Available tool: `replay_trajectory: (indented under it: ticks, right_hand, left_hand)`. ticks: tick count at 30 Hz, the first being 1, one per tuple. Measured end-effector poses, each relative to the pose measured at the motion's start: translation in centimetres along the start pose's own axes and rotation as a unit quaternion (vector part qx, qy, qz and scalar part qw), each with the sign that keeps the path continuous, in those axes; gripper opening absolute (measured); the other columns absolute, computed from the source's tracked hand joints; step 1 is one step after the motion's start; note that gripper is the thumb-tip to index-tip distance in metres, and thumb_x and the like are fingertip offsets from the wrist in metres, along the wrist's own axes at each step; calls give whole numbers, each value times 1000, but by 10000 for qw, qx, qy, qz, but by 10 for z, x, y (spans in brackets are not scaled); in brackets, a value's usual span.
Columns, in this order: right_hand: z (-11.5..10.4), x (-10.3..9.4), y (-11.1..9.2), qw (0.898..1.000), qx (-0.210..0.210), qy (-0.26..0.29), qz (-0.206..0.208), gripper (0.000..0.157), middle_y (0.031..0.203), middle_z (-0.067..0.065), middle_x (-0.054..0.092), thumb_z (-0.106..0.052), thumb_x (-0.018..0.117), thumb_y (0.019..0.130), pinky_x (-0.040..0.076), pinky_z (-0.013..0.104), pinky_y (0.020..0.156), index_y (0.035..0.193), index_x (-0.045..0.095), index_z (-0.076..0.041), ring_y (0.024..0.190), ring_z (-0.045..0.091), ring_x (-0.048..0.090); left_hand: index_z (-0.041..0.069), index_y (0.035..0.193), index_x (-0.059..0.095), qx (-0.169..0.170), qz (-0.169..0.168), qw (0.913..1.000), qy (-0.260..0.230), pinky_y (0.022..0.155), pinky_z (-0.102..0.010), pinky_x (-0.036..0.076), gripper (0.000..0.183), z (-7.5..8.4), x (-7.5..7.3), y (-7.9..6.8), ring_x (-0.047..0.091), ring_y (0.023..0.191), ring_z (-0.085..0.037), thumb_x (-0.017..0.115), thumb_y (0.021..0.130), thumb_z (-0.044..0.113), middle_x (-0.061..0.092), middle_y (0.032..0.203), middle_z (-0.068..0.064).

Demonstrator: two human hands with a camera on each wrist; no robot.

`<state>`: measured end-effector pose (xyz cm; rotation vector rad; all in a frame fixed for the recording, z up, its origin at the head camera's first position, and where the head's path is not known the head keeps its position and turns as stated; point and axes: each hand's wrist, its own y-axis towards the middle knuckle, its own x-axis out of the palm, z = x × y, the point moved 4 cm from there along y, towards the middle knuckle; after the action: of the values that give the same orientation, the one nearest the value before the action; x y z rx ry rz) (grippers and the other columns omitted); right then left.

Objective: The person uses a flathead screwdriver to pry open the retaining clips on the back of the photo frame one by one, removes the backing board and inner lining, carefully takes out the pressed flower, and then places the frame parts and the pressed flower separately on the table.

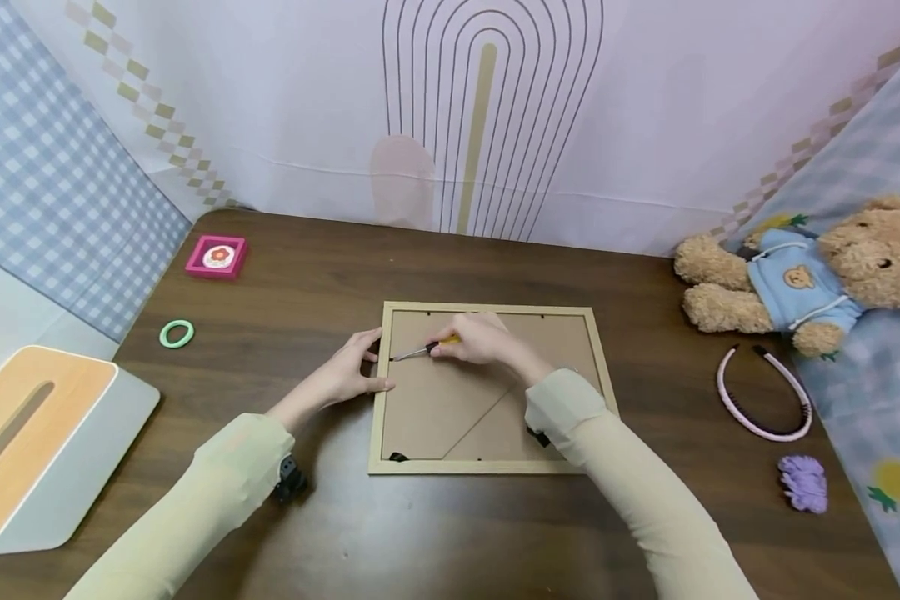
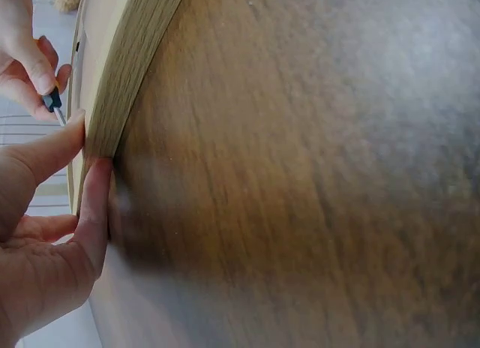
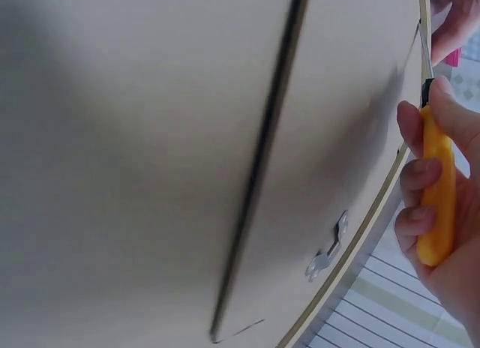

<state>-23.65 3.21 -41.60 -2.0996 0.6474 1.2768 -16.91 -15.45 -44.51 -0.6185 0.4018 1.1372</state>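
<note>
A picture frame [image 1: 377,421] with a light wood border lies face down on the table, its brown backing board [image 1: 420,412] showing. My right hand [image 1: 483,337] grips the yellow handle of a screwdriver [image 3: 437,190]. The metal shaft points left, its tip by a small dark tab [image 1: 396,359] at the inner left edge of the border. At that same left side, my left hand [image 1: 342,375] holds the border between thumb and fingers. In the left wrist view, its fingertips [image 2: 97,172] press against the outer side. A metal hanger [image 3: 328,247] sits on the board.
Left on the dark wood table [image 1: 292,267] are a pink box [image 1: 192,258], a green ring [image 1: 166,336] and a tissue box [image 1: 112,450]. To the right are a teddy bear [image 1: 798,279], a headband [image 1: 804,392] and a purple scrunchie [image 1: 803,483].
</note>
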Motion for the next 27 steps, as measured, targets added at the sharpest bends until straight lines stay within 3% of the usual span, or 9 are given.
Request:
replay_trajectory:
  ticks: [3, 8, 12, 15, 19, 21, 26, 27]
  right_hand:
    - [0, 0, 2, 9997, 3, -94, -208, 29, 82, -4, 66, -40, 59, 89, 20, 22, 45, 115, 67, -31, 56, 8, 32]
    - [-2, 1, 3, 9991, -118, -268, -306, 31, 70, -1, 56, -40, 57, 91, 17, 21, 42, 119, 64, -30, 52, 8, 29]
    - [-5, 2, 3, 9991, -178, -309, -228, 30, 92, -1, 68, -38, 56, 92, 16, 20, 41, 119, 64, -30, 52, 8, 28]
    - [-7, 2, 2, 9989, -151, -392, -182, 29, 107, -5, 69, -37, 55, 92, 16, 20, 41, 118, 65, -30, 52, 7, 29]
    - [-10, 0, 2, 9977, -206, -643, -16, 29, 83, 0, 68, -37, 56, 92, 15, 21, 39, 118, 64, -31, 49, 7, 28]
    - [-10, -1, 3, 9971, -250, -719, 79, 28, 81, -1, 68, -37, 57, 91, 16, 21, 40, 117, 65, -32, 49, 7, 28]
    - [-8, 5, 8, 9978, -501, -428, -95, 28, 111, -8, 69, -37, 58, 90, 17, 20, 42, 116, 66, -30, 55, 7, 29]
    - [-8, 6, 9, 9980, -513, -334, -172, 28, 109, -7, 70, -37, 57, 91, 17, 20, 42, 117, 66, -30, 55, 7, 29]
  left_hand:
    - [-8, 144, 20, 59, 1, 9999, -127, 102, -49, 39, 85, 1, 2, 0, 48, 118, -40, 73, 79, 11, 24, 146, -28]
    - [-10, 142, 21, 133, 27, 9998, -150, 102, -49, 39, 84, 0, 0, 0, 49, 116, -42, 73, 78, 10, 25, 143, -31]
    - [-10, 142, 22, 207, -36, 9997, -116, 102, -50, 39, 83, -1, -3, 1, 49, 116, -43, 73, 79, 8, 26, 143, -31]
    - [-10, 142, 22, 257, -139, 9995, -130, 101, -51, 40, 83, 0, -4, 1, 49, 116, -44, 72, 79, 8, 26, 143, -31]
    - [-10, 142, 21, 244, -177, 9995, -118, 100, -50, 40, 83, 1, -5, 2, 49, 116, -43, 72, 79, 7, 26, 144, -31]
    - [-11, 142, 21, 242, -146, 9995, -110, 100, -50, 40, 83, 0, -5, 2, 49, 115, -44, 72, 79, 7, 25, 144, -31]
    - [-10, 142, 21, 233, -138, 9995, -173, 101, -50, 40, 83, -1, -5, 2, 49, 116, -44, 72, 79, 7, 26, 144, -31]
    - [-9, 143, 21, 220, -145, 9995, -171, 101, -50, 40, 83, -2, -5, 2, 49, 116, -43, 72, 79, 8, 26, 144, -30]
